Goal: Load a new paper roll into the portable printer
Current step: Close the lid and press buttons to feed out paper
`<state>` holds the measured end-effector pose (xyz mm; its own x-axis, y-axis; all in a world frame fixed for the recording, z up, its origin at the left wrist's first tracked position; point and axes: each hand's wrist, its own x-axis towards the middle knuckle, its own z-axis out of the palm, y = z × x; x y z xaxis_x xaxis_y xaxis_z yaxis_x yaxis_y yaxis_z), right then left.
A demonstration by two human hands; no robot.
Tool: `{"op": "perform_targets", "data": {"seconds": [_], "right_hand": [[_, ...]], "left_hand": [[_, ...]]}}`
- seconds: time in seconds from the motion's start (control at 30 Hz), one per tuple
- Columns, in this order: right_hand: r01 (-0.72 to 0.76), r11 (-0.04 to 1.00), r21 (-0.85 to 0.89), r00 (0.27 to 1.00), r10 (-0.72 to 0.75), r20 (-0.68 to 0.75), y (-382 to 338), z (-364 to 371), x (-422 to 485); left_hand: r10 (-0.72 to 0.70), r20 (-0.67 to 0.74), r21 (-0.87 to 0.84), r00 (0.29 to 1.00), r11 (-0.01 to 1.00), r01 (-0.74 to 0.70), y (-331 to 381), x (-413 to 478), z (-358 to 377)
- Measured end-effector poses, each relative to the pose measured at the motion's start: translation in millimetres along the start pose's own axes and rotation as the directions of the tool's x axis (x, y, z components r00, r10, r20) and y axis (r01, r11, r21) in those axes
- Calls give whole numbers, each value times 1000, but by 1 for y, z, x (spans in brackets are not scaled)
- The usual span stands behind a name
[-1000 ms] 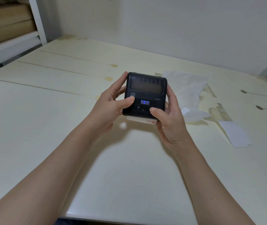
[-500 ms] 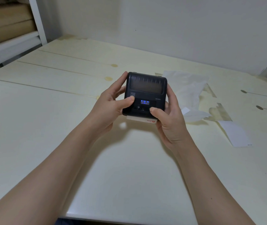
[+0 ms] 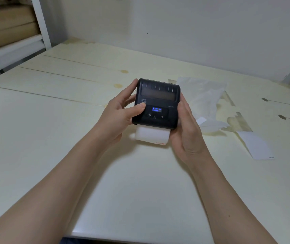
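- Two hands grip the portable printer [image 3: 157, 103] above the table [image 3: 140, 191]: left hand [image 3: 118, 117] curled round its left side, right hand [image 3: 187, 131] cupping the right.
- Paper strip [image 3: 152, 136] now protrudes farther from the near edge (red print at its corner).
- Right thumb has left the front panel.

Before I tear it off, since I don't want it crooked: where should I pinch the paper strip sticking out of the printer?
Probably pinch the paper strip at its free lower edge, coming from the right hand side. It hangs out below the printer toward you, and the left hand has its thumb on the printer's face.
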<state>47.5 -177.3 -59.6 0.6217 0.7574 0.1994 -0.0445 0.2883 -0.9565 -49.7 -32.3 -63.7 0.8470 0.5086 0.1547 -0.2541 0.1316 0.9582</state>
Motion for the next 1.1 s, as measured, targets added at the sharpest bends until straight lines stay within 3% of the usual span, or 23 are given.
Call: {"op": "perform_targets", "data": {"seconds": [0.33, 1.1], "right_hand": [[-44, 998, 50, 997, 46, -54, -7, 5, -3], [-11, 1000, -9, 1000, 11, -20, -9, 5, -4]], "left_hand": [[8, -117, -79, 993, 997, -17, 13, 0, 2], [-38, -162, -75, 986, 997, 26, 15, -2, 4]]}}
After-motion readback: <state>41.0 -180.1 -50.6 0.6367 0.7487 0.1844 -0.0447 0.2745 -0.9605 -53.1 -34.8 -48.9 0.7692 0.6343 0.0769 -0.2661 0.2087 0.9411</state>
